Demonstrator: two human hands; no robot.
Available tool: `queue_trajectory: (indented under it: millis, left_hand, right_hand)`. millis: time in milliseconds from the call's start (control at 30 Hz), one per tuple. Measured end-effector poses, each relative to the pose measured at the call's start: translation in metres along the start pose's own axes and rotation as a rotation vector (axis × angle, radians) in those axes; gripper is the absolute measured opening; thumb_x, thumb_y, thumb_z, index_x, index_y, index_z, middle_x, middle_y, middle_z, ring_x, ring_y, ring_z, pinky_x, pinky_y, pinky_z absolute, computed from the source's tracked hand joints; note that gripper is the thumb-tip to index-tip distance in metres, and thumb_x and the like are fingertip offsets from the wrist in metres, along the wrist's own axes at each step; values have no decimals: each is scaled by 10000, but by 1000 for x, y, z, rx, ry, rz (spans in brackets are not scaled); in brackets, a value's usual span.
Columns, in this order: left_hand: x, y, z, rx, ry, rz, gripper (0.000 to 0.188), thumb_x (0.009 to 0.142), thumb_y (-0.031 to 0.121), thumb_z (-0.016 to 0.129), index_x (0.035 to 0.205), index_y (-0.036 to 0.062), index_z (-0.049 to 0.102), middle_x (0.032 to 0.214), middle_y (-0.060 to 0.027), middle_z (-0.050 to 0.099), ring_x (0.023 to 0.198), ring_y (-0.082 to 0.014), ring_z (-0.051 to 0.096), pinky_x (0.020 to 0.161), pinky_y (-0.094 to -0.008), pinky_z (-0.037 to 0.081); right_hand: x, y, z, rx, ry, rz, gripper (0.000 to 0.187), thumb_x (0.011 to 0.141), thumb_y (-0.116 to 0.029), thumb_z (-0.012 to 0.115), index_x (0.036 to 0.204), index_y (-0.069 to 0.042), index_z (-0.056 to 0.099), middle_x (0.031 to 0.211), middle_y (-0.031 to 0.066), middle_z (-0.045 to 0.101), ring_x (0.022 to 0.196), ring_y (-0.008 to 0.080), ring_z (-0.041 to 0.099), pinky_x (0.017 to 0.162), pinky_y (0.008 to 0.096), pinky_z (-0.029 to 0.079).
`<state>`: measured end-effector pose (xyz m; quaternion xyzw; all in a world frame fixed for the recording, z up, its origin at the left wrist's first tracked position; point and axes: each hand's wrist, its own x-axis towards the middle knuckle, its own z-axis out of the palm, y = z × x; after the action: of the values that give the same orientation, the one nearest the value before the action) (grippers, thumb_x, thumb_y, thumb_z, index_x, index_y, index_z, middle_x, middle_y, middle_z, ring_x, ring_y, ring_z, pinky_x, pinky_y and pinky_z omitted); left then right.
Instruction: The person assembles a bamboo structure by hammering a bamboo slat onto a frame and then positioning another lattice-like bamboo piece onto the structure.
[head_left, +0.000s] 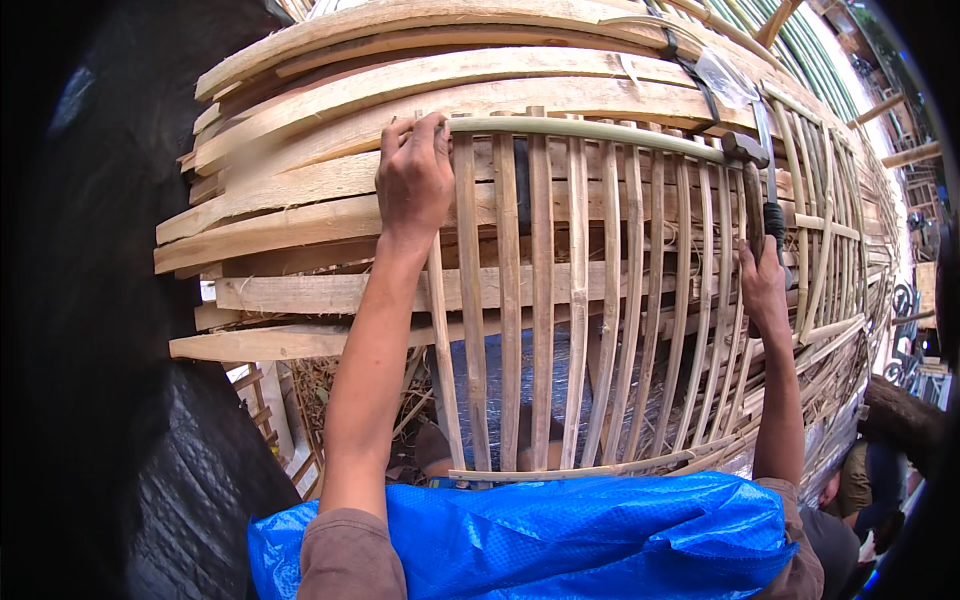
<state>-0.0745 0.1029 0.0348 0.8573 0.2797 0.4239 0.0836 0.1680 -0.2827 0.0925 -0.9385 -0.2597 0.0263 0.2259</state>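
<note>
A bamboo slat panel (542, 300) stretches in front of me, its thin upright slats side by side. A pale green bamboo strip (600, 130) runs across its far end. My left hand (413, 172) is closed round the strip's left end at the corner. With my right hand (765, 288) I grip the wooden handle of a hammer (745, 150); its dark head is at the strip's right end, and whether they touch I cannot tell. Just right of the hammer is a long-bladed knife (773, 218) with a black-wrapped handle.
Stacked wooden planks (290, 225) lie behind and beneath the panel. A blue tarp (560, 535) covers my lap. Dark sheeting (200, 480) hangs at left. Another slatted panel (825, 215) lies at right, with a person (865, 480) at lower right and bamboo poles (775, 60) far right.
</note>
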Motion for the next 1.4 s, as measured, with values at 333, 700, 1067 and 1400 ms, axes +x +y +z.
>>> queue_trajectory:
  millis: [333,700,1067,1400]
  left_hand:
    - [-2,-33,-29,-569,200,-223,150,987,122,582,1116,51,608,825,-98,747,780,-175,726,745,-297,543]
    - [-1,-118,-80,-198,38,-427,213,945,184,608,1102,54,671,988,-149,734,958,-283,703,868,-380,533]
    - [7,-134,-72,42,-131,-96,331,969,328,626,844,46,747,801,-121,719,824,-294,645,747,-417,513]
    - [7,-48,-49,-74,-9,65,374,1012,313,551,1309,86,548,1308,-122,579,1258,-304,509,1069,-431,400]
  right_hand:
    - [5,8,0,-26,-22,-55,265,1024,-242,531,1109,-8,440,922,358,617,907,566,562,712,561,418]
    - [7,16,0,-84,-22,-16,313,1034,-247,510,1227,-3,469,1072,332,631,1029,531,583,786,533,453]
    - [2,13,2,-95,16,-25,255,1028,-211,523,1164,1,484,1001,311,638,943,486,626,780,512,467]
    - [-4,10,15,-29,-20,8,297,929,-129,560,1147,5,409,796,360,606,799,552,589,669,609,429]
